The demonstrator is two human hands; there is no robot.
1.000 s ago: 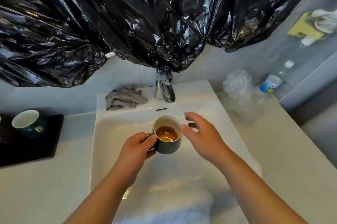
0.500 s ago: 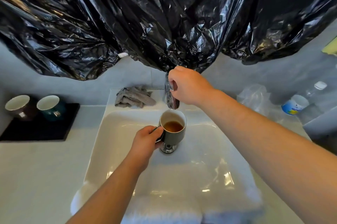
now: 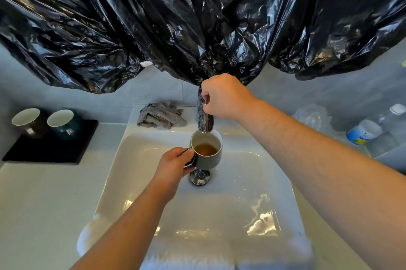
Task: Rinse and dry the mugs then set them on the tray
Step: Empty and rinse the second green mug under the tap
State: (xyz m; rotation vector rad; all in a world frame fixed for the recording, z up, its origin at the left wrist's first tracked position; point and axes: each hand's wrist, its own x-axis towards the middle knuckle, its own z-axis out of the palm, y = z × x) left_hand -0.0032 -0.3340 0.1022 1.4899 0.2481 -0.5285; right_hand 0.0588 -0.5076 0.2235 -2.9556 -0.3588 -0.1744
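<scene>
Grey mug [image 3: 210, 162] is held at the centre of the frame, above the white sink [image 3: 140, 181] and just under the spout of the chrome tap [image 3: 205, 121]. Inside it we see a little brown liquid. Our left hand [image 3: 174, 165] grasps its handle, and our right hand [image 3: 222, 96] is curled around the top of the tap. At the upper left, a brown mug [image 3: 28, 121] and a teal mug [image 3: 63, 122] stand side by side on the black tray [image 3: 50, 148], showing white insides.
</scene>
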